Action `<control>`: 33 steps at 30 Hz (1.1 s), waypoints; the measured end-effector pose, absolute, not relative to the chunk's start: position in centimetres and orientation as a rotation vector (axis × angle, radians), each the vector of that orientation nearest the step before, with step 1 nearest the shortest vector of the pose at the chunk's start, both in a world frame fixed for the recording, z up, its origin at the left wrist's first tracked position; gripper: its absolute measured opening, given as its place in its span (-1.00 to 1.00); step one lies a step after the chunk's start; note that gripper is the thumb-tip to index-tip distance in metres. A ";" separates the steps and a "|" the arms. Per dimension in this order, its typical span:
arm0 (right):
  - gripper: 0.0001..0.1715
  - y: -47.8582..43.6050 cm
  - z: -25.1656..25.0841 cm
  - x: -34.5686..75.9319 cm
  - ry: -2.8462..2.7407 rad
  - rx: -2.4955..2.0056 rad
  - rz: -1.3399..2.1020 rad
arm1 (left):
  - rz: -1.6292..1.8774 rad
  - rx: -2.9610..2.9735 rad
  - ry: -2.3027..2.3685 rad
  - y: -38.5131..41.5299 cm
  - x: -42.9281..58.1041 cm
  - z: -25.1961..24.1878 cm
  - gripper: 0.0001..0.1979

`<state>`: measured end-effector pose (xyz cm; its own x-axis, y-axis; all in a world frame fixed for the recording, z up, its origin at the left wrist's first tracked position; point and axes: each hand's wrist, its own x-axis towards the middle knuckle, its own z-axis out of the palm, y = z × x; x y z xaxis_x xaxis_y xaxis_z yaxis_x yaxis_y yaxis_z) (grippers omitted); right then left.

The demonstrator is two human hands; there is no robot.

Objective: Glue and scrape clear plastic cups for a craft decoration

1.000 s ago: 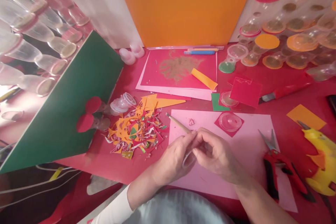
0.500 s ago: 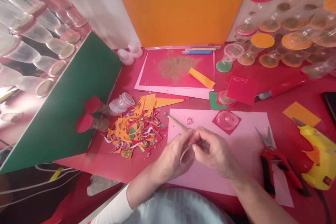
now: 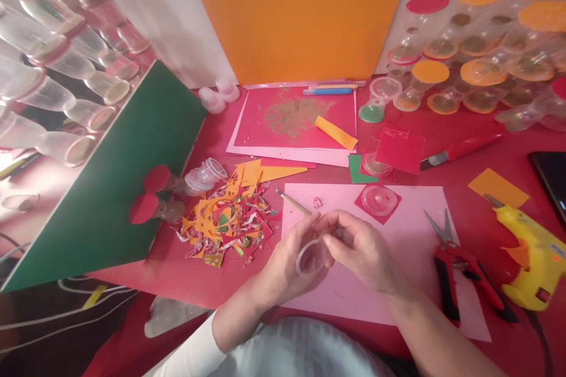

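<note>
Over the pink sheet (image 3: 336,288), my left hand (image 3: 283,259) is closed around a small clear plastic cup (image 3: 311,258), its round rim tilted up toward me. My right hand (image 3: 360,247) meets it at the cup's edge, thumb and fingers pinched on the same cup. Part of the cup is hidden by my fingers. Just beyond my fingertips lies a thin brush-like stick (image 3: 292,201). A crumpled scrap (image 3: 317,202) rests near it. A clear cup on a red square (image 3: 379,200) stands on the sheet's far side.
Cut paper scraps (image 3: 225,218) are heaped at left, before a green board (image 3: 110,171). Red-handled shears (image 3: 460,265) and a yellow glue gun (image 3: 530,253) lie at right. A utility knife (image 3: 469,144) lies farther back. Stacked clear cups (image 3: 481,73) stand back right.
The cup has turned in my hands, so its rim now faces me more openly. Both hands stay close together over the sheet, and the view has shifted slightly.
</note>
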<state>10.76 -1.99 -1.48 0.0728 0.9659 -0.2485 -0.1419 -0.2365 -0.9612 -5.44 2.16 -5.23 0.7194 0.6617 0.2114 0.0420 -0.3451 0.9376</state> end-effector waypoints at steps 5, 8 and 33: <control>-0.90 -2.1 -2.0 10.9 -0.906 -1.258 1.368 | 0.697 1.763 0.538 2.2 -5.4 -5.1 -0.29; -0.88 -2.2 -2.0 10.8 -0.954 -1.273 1.295 | 0.696 1.812 0.577 2.3 -5.4 -4.8 -0.25; -0.88 -2.2 -1.8 11.1 -1.231 -1.349 1.193 | 0.720 2.201 0.667 2.0 -5.6 -5.1 -0.25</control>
